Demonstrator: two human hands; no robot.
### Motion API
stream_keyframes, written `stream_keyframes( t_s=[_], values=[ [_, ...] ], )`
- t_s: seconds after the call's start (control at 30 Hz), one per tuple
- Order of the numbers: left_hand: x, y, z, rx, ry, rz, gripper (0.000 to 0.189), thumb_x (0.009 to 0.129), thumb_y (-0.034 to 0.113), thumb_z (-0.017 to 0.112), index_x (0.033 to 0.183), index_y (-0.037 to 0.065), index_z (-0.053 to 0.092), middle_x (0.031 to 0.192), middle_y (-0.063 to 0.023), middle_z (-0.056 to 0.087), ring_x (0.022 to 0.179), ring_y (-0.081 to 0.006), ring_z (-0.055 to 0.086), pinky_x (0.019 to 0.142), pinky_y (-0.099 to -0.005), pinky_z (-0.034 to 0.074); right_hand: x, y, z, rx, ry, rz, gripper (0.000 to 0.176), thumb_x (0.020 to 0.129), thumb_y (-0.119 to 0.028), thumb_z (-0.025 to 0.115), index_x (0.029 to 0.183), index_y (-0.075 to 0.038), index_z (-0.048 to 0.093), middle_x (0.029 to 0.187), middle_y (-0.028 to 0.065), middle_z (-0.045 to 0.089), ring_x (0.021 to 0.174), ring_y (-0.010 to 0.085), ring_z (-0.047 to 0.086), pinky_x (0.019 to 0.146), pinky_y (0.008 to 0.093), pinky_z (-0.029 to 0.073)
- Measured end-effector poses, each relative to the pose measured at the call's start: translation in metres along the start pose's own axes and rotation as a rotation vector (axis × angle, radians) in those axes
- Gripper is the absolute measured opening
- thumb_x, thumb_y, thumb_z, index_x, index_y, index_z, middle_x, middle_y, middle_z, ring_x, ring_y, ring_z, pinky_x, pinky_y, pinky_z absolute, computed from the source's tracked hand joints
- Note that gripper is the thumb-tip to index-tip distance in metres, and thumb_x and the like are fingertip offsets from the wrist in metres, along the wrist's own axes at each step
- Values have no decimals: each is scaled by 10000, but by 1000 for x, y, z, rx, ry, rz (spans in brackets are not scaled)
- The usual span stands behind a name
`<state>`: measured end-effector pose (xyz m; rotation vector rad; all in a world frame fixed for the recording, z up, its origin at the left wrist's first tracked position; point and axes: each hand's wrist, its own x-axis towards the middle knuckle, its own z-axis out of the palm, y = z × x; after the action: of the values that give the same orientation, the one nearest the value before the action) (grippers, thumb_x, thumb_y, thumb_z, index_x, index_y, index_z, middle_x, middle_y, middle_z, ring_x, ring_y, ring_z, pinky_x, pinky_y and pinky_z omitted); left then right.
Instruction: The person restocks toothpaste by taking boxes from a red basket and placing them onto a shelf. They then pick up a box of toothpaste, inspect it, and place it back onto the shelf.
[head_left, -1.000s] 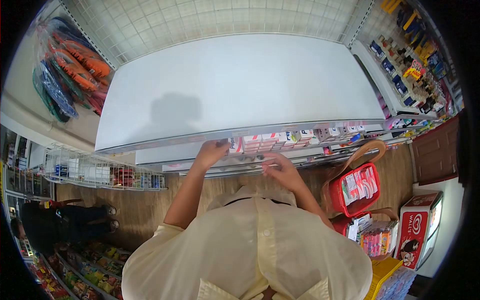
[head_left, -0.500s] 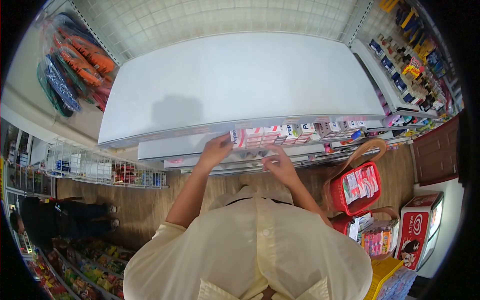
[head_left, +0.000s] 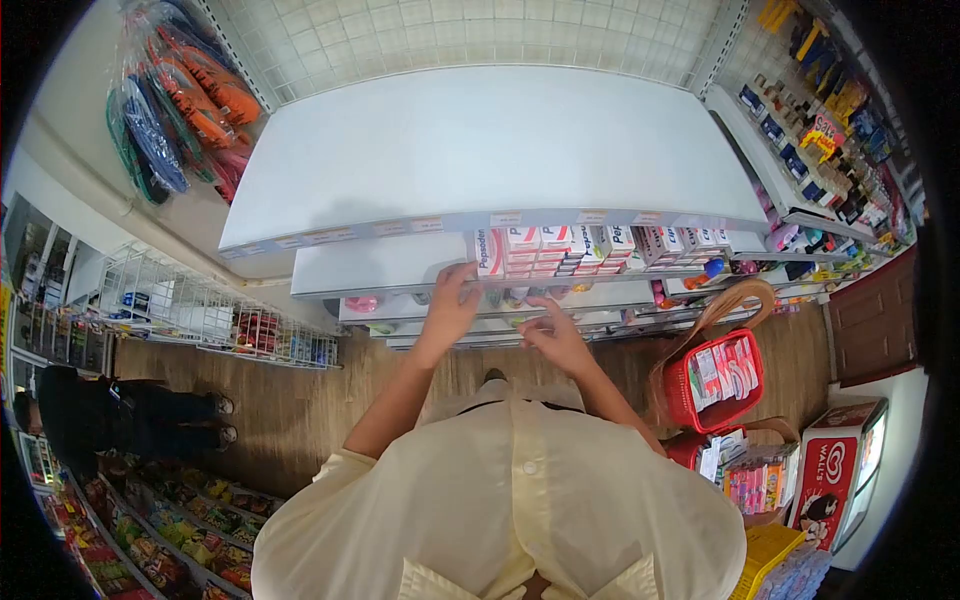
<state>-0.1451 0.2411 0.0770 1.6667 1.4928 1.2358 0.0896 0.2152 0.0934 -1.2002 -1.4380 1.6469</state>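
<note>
My left hand (head_left: 453, 308) is at the front edge of the second shelf (head_left: 370, 256), fingers outstretched and fingertips right beside the lower end of an upright Pepsodent toothpaste box (head_left: 489, 254). To the right of that box stand stacked rows of toothpaste boxes (head_left: 555, 242) under the top shelf (head_left: 480, 145). My right hand (head_left: 558, 340) hovers in front of the lower shelves, below the stacks, with its index finger and thumb apart and nothing visible in it. The other fingers of this hand are partly curled.
A red basket (head_left: 747, 402) with boxed packs stands on the floor to the right, near another holding colourful packs (head_left: 762, 485). A Wall's freezer (head_left: 830, 470) is beyond them. Wire baskets (head_left: 215, 315) line the left. A person (head_left: 130, 415) stands at far left.
My left hand has come down off the upright Pepsodent box to the shelf edge. My right hand has dropped slightly. The view has shifted, showing more of the toothpaste boxes.
</note>
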Motion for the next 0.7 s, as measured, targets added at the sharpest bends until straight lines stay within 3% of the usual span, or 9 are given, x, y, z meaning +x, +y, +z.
stream_keyframes(
  t_s=[0.1, 0.13, 0.2, 0.27, 0.3, 0.37, 0.43, 0.63, 0.7],
  values=[
    [-33, 38, -2, -99, -6, -34, 415, 891, 150, 634, 1290, 68, 556, 1227, -190, 558, 1091, -301, 582, 875, -379, 508, -16, 0, 11, 44, -42, -31, 548, 885, -115, 651, 1381, -102, 419, 993, 98, 665, 816, 141, 668, 676, 266, 514],
    [-46, 40, -1, -97, -4, -32, 415, 891, 150, 634, 1290, 68, 556, 1227, -190, 558, 1091, -301, 582, 875, -379, 508, -22, -3, 16, 82, -54, 43, 562, 885, -106, 652, 1392, -110, 412, 1048, 109, 651, 868, 153, 658, 717, 279, 518],
    [-72, 43, 1, -255, -199, -190, 440, 910, 159, 625, 1328, 60, 530, 1268, -190, 543, 1146, -279, 565, 902, -367, 504, -36, -3, 25, 118, -71, 115, 576, 884, -98, 653, 1403, -117, 405, 1103, 120, 638, 920, 164, 648, 757, 292, 523],
    [-97, 45, 3, -324, -277, -243, 461, 934, 193, 621, 1365, 83, 502, 1297, -151, 510, 1139, -248, 554, 920, -350, 485, -49, 4, 33, 18, -162, -112, 648, 876, -93, 667, 1447, -133, 365, 1198, 138, 596, 1034, 191, 607, 857, 325, 505],
    [-110, 52, 2, -394, -360, -297, 483, 957, 227, 617, 1403, 106, 473, 1327, -111, 478, 1132, -217, 544, 938, -333, 465, -55, 10, 37, 16, -171, -113, 648, 876, -93, 667, 1447, -133, 365, 1198, 138, 596, 1034, 191, 607, 857, 325, 505],
    [-135, 65, -1, -445, -357, -289, 559, 964, 263, 612, 1462, 130, 397, 1328, -125, 475, 1139, -232, 541, 957, -347, 456, -67, 25, 43, 128, -259, -91, 717, 867, -94, 678, 1486, -146, 319, 1235, 150, 575, 1111, 205, 568, 913, 343, 479],
    [-156, 82, -6, -479, -367, -360, 627, 948, 231, 625, 1489, 103, 335, 1377, -172, 453, 1177, -278, 552, 950, -372, 475, -82, 36, 51, 104, -271, -88, 737, 865, -96, 679, 1496, -152, 302, 1262, 159, 559, 1107, 205, 570, 913, 344, 477],
    [-231, 83, -2, -523, -358, -434, 626, 946, 250, 643, 1488, 142, 350, 1359, -131, 450, 1148, -220, 531, 963, -350, 450, -151, 51, 71, 181, -302, 51, 786, 863, -124, 689, 1517, -166, 255, 1338, 162, 515, 1137, 199, 551, 875, 335, 490],
    [-253, 81, 4, -543, -380, -461, 631, 941, 248, 648, 1485, 128, 351, 1360, -157, 451, 1168, -253, 533, 969, -360, 454, -176, 61, 71, 239, -305, 127, 795, 862, -135, 696, 1518, -171, 248, 1352, 156, 507, 1150, 197, 543, 860, 334, 495]
  ],
)
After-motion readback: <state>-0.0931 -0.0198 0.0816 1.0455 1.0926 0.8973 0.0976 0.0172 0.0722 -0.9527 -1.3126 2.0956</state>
